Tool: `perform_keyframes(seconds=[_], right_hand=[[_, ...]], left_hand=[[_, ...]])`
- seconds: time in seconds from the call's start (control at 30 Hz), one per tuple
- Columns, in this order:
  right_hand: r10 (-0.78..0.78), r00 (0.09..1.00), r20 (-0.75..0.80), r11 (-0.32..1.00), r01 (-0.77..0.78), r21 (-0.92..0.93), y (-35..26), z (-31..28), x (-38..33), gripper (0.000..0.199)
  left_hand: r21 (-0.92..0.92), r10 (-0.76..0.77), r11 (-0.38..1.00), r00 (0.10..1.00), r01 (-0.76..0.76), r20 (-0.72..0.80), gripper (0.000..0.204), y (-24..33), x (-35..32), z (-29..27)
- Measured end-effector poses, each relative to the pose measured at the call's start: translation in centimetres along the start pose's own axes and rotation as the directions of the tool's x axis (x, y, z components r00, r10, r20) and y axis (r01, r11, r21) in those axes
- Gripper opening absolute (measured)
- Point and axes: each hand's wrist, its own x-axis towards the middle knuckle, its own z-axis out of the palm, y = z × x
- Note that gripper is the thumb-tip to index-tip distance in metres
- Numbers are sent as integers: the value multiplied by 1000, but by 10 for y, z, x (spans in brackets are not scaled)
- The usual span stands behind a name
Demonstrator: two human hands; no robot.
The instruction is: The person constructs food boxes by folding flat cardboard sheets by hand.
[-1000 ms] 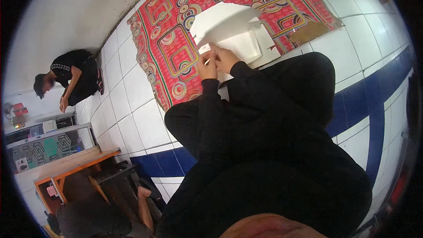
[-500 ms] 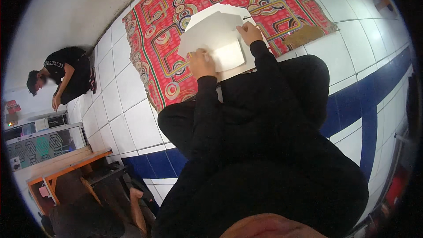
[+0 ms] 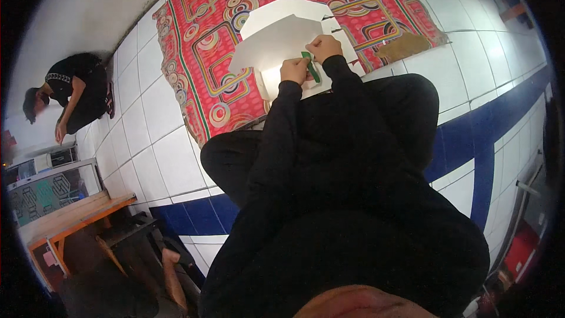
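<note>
We have a narrow, flat green strip (image 3: 312, 69) over the white, folded-card box (image 3: 265, 44), between our two bare hands. Its long axis slants from 11 o'clock down to 5 o'clock; the upper end points toward 11, the lower toward our lap. Our left hand (image 3: 294, 71), on the strip's 9 o'clock side, has its grip closed on the strip's middle. Our right hand (image 3: 325, 47) is curled in at the upper end, toward 1 o'clock; its fingertips are hidden, so we cannot tell whether that grip holds the strip too.

The box's raised panels rise at 10 to 12 o'clock from the strip. Under it lies the red mat (image 3: 197, 85), printed with rings and bent coloured lines. Near 9 o'clock, well apart, a person in black (image 3: 85, 68) crouches; the white marks banding the sleeve are too small for us to read.
</note>
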Motion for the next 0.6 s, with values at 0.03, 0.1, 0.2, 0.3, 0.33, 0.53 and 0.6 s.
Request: perform_keyframes(seconds=[0.03, 0.1, 0.2, 0.3, 0.33, 0.53, 0.6], right_hand=[[-36, 999, -4, 997, 36, -62, 1, 1, -2, 23], [-79, 996, -31, 991, 75, -106, 4, 6, -9, 23], [-82, 994, -77, 990, 73, -121, 6, 4, -4, 23], [-89, 991, -105, 991, 78, -107, 2, -1, 9, 23], [-47, 996, -82, 996, 41, -73, 4, -3, 12, 23], [-16, 999, -30, 999, 14, -51, 10, 2, 11, 21], [108, 993, 53, 989, -113, 98, -5, -3, 16, 22]], left_hand=[[-6, -6, 1000, 1000, 6, -2, 27, 0, 0, -1], [-11, -54, 998, 998, 54, 19, 29, 4, 1, -3], [24, -20, 1000, 1000, 20, 1, 28, 6, -5, 1], [106, 30, 994, 999, -28, -20, 28, 9, -10, 2], [167, 62, 984, 998, -58, -21, 28, 12, -11, 5], [171, 26, 985, 1000, -23, -17, 27, 16, -17, 5], [144, 27, 989, 999, -23, -25, 27, 3, -5, 0]])
